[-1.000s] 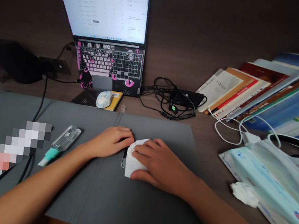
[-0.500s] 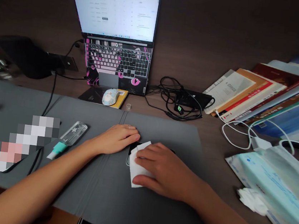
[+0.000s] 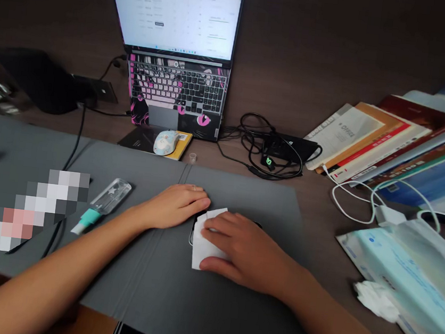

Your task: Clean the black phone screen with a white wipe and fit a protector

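My right hand point(image 3: 239, 246) presses on a folded white tissue point(image 3: 209, 252), thumb along the near edge and fingers across the top. Beneath the tissue is a dark, flat object with a pale rim point(image 3: 192, 234), perhaps a phone; most of it is covered. My left hand point(image 3: 180, 205) lies palm down on the grey desk mat point(image 3: 168, 289), fingers stretched out, its thumb tip close to the far left corner of that object. Whether it touches the object I cannot tell. To the left lies a clear spray bottle with a turquoise collar point(image 3: 106, 202).
An open laptop point(image 3: 176, 97) stands at the back, a mouse point(image 3: 166, 142) on a book in front of it. Black cables surround an adapter point(image 3: 291, 148). Leaning books point(image 3: 390, 138), a tissue pack point(image 3: 415, 275) and a crumpled tissue point(image 3: 376, 300) are at right.
The tissue under my right hand has turned slightly, and its near edge has shifted a little away from me. My left hand stays in place.
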`<state>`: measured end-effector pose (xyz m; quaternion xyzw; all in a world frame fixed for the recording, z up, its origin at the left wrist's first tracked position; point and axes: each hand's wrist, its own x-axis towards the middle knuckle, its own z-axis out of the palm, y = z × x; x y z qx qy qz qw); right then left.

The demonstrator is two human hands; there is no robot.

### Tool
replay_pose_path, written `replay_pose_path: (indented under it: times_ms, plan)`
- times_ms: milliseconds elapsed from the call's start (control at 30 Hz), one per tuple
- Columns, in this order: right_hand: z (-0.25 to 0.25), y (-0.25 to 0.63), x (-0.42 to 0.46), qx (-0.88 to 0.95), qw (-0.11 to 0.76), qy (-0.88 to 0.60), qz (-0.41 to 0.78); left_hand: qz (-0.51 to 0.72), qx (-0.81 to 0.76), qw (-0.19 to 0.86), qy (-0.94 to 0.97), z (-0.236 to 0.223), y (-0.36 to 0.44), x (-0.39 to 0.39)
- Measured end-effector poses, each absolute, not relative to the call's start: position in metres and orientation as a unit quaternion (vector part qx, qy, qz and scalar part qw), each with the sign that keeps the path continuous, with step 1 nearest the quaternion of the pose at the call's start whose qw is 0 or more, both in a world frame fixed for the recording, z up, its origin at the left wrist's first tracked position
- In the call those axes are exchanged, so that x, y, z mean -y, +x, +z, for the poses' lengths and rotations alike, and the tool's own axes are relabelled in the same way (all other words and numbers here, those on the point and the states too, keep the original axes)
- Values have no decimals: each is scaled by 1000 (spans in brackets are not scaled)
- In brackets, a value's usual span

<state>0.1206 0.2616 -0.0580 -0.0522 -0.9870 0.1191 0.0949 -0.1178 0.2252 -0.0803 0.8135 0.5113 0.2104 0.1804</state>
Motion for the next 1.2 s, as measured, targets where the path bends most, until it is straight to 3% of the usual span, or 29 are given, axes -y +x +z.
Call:
replay_pose_path:
  times_ms: [300, 500, 1200]
  plan:
    - [-63, 127, -272, 977, 149, -92, 119, 208, -513, 169, 815, -80, -118, -225]
    - [-59, 123, -263, 981, 115, -28, 153, 209, -504, 180, 818, -82, -119, -226]
    - [-57, 124, -264, 983, 102, -22, 154, 213, -504, 183, 817, -78, -118, -224]
